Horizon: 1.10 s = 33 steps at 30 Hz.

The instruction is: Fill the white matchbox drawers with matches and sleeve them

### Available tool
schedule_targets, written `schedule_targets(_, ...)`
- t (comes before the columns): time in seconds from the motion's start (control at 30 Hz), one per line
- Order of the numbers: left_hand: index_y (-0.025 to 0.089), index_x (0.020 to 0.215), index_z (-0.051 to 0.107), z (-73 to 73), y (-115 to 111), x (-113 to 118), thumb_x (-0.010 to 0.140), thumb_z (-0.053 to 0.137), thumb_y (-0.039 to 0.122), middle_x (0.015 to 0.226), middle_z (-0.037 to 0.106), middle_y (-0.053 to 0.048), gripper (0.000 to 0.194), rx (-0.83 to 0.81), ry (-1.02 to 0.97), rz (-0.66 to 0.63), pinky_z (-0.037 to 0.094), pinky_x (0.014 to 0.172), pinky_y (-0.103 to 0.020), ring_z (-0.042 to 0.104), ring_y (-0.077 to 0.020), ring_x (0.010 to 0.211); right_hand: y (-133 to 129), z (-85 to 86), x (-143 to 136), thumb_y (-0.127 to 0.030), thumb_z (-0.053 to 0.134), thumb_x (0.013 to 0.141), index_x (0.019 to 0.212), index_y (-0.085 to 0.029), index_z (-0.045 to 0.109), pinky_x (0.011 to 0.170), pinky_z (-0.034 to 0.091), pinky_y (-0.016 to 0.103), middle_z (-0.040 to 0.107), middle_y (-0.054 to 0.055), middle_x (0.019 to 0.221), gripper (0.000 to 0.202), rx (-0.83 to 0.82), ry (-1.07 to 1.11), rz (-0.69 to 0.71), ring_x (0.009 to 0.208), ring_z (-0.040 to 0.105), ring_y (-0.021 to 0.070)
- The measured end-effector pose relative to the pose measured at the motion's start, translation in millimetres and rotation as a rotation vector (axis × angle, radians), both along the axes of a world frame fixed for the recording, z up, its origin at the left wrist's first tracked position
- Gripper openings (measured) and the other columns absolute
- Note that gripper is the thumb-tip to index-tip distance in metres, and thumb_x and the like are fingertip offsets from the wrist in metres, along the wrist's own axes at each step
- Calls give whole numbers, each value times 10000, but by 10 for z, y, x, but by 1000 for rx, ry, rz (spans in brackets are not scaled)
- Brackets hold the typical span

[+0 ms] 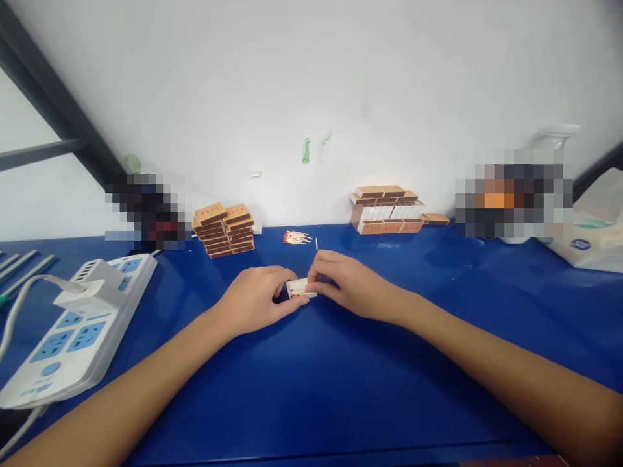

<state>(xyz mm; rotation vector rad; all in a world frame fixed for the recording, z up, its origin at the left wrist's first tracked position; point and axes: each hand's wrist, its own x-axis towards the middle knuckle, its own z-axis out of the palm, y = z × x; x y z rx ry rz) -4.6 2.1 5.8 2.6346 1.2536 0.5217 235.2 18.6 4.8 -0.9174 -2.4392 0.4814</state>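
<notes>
My left hand (260, 295) is closed around the left end of a small white matchbox tray (296, 285), with the thumb along its near side. Inside the tray lie a few red-headed matches (293, 296). Over the tray's right end, my right hand (341, 279) has thumb and forefinger pinched on pale matchsticks, their exact number hidden by the fingers. Just beyond the hands, a loose pile of matches (296, 237) rests on the blue table (311, 389), heads mostly to the left. One single match (316, 243) lies apart, right of that pile.
Stacked matchboxes (224, 230) stand at the back left. Another stack (389, 211), including white trays, is against the wall at the back right, with a flat box piece (435, 219) beside it. A white power strip (111, 311) with a cable occupies the left; a tissue pack (588, 240) sits far right.
</notes>
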Motion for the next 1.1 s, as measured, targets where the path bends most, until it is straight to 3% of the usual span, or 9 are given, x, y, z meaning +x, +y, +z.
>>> schedule_targets(0.13,225,1034,733,-3,-9,11,949,621,555,694,604,23,359,5,4,4,305,567,-276,518,-123,597,214,-91,48,-301,529,1040,915,-201,649,732,424,300,613,30,876,200,85,95,-192,786,565,159)
schedule_targets(0.27,227,1054,741,-8,-7,16,954,620,545,708,614,21,355,10,12,-5,319,577,-276,531,-122,605,520,-194,45,-318,568,1011,1046,-211,678,775,443,322,647,54,974,158,114,39,-362,827,599,177)
schedule_targets(0.43,231,1066,747,-8,3,18,944,630,546,670,587,26,358,10,4,10,311,560,-278,518,-120,581,687,-275,-40,-382,677,930,923,-186,653,749,461,336,685,86,989,198,95,-56,-624,849,630,205)
schedule_targets(0.67,231,1054,742,-4,12,8,948,621,550,644,559,29,357,-7,13,28,286,539,-273,484,-123,559,683,-268,95,-243,613,969,828,-193,643,722,440,335,687,87,907,153,66,-128,-614,823,632,210)
schedule_targets(0.9,235,1079,743,-3,21,16,952,608,571,630,540,37,384,-2,25,46,298,542,-276,490,-117,558,698,-291,-17,-425,660,957,1003,-184,662,793,483,358,677,101,1088,245,101,-29,-620,915,649,225)
schedule_targets(1.1,233,1073,741,-1,39,12,950,609,575,625,527,40,386,-15,20,51,297,534,-274,481,-115,548,753,-304,-4,-259,596,999,915,-183,669,804,464,349,669,98,1066,135,74,-62,-626,941,648,227)
